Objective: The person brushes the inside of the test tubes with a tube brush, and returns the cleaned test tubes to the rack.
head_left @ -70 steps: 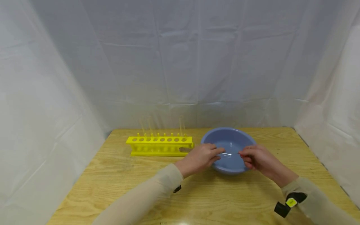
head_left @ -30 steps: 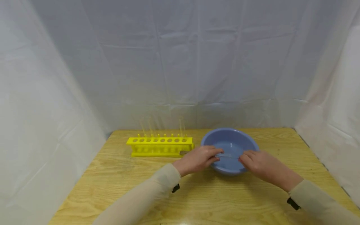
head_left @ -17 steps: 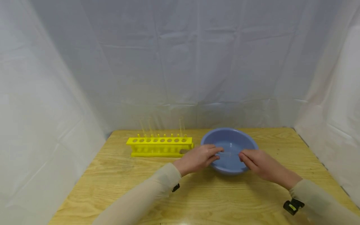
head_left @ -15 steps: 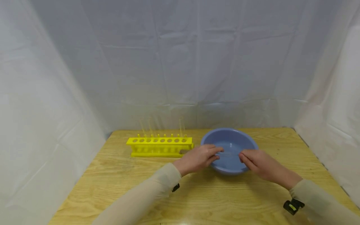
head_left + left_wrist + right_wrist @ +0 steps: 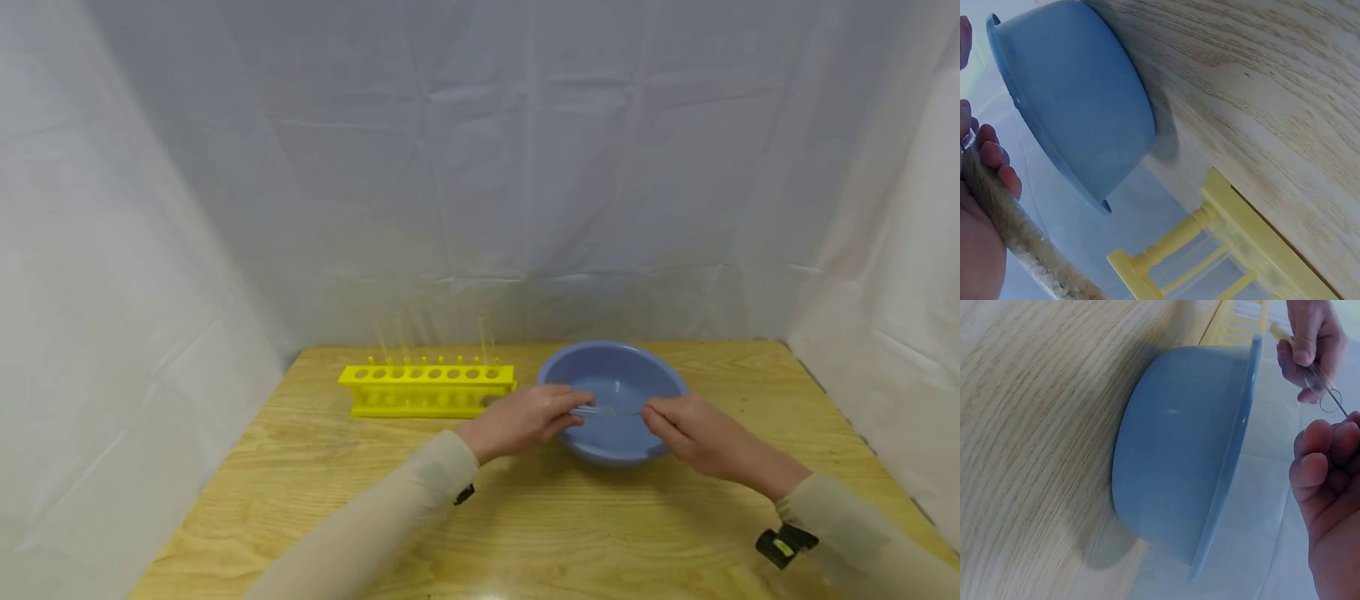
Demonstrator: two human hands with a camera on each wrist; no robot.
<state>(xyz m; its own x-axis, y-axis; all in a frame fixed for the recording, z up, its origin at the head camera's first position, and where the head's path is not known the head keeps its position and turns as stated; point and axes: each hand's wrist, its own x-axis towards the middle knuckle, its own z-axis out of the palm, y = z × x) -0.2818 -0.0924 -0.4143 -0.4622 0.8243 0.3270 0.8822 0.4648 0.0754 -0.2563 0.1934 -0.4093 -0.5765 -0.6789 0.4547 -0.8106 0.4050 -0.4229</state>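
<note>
Over the blue basin (image 5: 611, 454), my left hand (image 5: 521, 417) grips a clear glass test tube (image 5: 596, 410) lying nearly level. The tube's open rim (image 5: 1330, 400) faces my right hand (image 5: 693, 433), whose fingertips pinch the thin twisted wire handle (image 5: 1338, 403) of a test tube brush. That wire runs into the tube. In the left wrist view, the brush's tan bristles (image 5: 1029, 244) fill the tube on the far side of my left palm. My left fingers hide the tube's middle.
A yellow test tube rack (image 5: 427, 377) stands left of the basin, behind my left forearm. Several clear tubes (image 5: 486, 337) stick up at its back. All rest on a wooden table (image 5: 300, 500) with pale sheeting (image 5: 480, 167) around it.
My right hand has rolled back and forth at the wire's end and now sits slightly further right than half a second ago. My left hand stays nearly in place round the tube.
</note>
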